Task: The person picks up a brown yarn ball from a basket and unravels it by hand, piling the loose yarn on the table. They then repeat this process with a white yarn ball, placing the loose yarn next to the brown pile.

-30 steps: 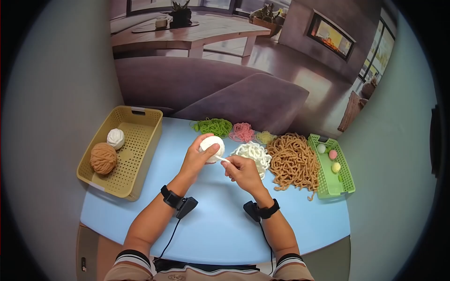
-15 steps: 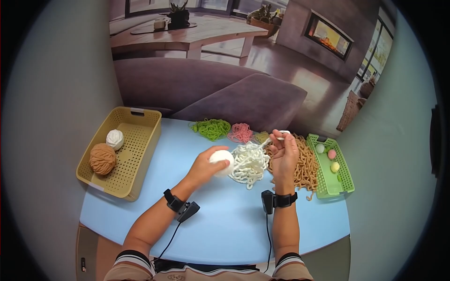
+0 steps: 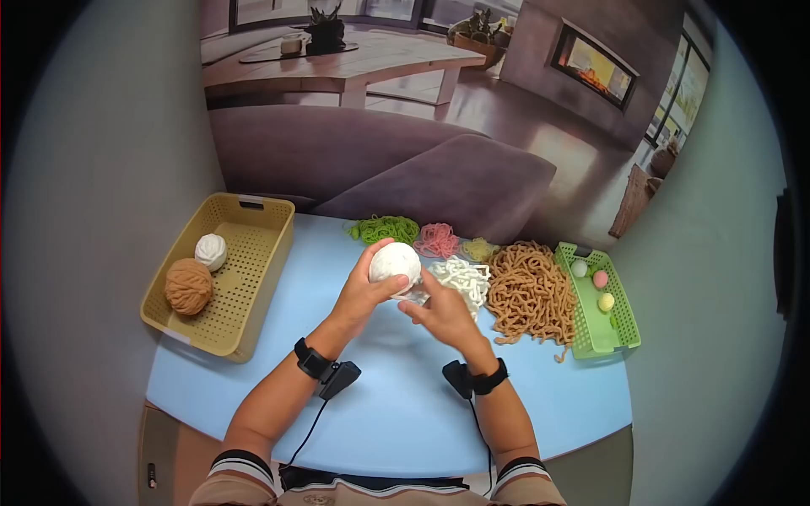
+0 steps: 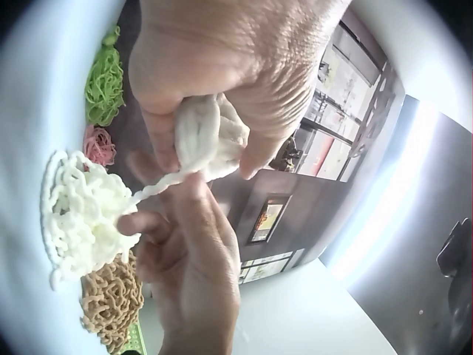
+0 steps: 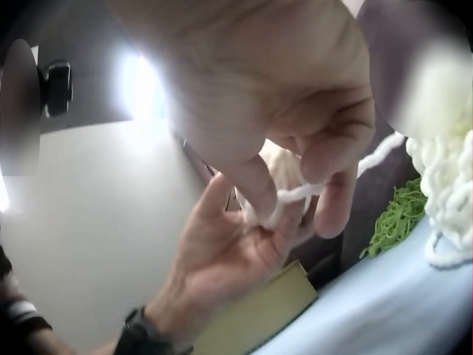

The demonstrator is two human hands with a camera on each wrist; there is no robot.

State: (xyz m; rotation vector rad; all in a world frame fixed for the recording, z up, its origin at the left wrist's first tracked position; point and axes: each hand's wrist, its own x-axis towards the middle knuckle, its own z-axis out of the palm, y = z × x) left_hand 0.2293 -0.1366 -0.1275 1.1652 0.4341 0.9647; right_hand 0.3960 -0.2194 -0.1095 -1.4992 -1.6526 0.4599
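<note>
A ball of thick white yarn (image 3: 394, 263) sits in my left hand (image 3: 359, 291), whose thumb and fingers grip it around the sides. Close against its right side is my right hand (image 3: 445, 314). In the left wrist view a white strand (image 4: 159, 187) runs from the ball, past the right thumb and fingers, to a loose white yarn pile (image 4: 85, 222). The right wrist view shows this strand (image 5: 295, 194) passing between right thumb and curled fingers. That pile (image 3: 462, 278) lies on the blue table just beyond the right hand.
Tan basket (image 3: 232, 346) at left holds a brown yarn ball (image 3: 189, 287) and a smaller white one (image 3: 211, 251). Green (image 3: 384, 229), pink (image 3: 438, 240), yellow (image 3: 479, 249) and brown (image 3: 531, 291) yarn piles lie behind and right. Small balls sit in the green basket (image 3: 603, 344).
My right hand swung out to the right and up with the white strand, then came back beside the ball. The left hand, still holding the ball, has turned and shifted slightly.
</note>
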